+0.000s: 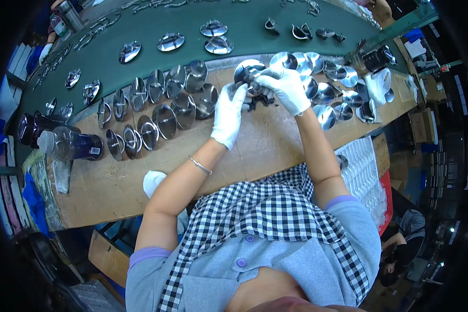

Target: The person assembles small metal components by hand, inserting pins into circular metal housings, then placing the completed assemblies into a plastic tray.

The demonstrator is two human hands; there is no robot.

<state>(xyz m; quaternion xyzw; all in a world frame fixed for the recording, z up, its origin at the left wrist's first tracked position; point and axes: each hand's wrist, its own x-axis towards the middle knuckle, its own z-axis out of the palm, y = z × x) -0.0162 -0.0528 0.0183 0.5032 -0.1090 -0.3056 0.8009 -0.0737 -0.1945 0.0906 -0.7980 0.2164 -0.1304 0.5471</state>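
Observation:
Both my hands wear white gloves and meet over the wooden bench near its far edge. My right hand (282, 88) is closed, its fingertips pinching at the lower edge of a shiny round metal disc (247, 67). Close beside it, my left hand (229, 115) has its thumb and fingers bent together below the disc; what they pinch is hidden. Small black pieces (261, 100) lie on the bench under my fingers. To the left stand rows of mirror-like discs (165, 120), tilted upright in pairs. More shiny discs (325, 93) lie crowded to the right of my right hand.
Beyond the wooden bench (192, 169) runs a green surface (156, 65) with scattered metal discs and chrome parts. Dark-liquid bottles (78, 145) stand at the left end. A dark jar (379, 58) and a plastic bag (378, 80) are at the right. White trays (360, 166) sit lower right.

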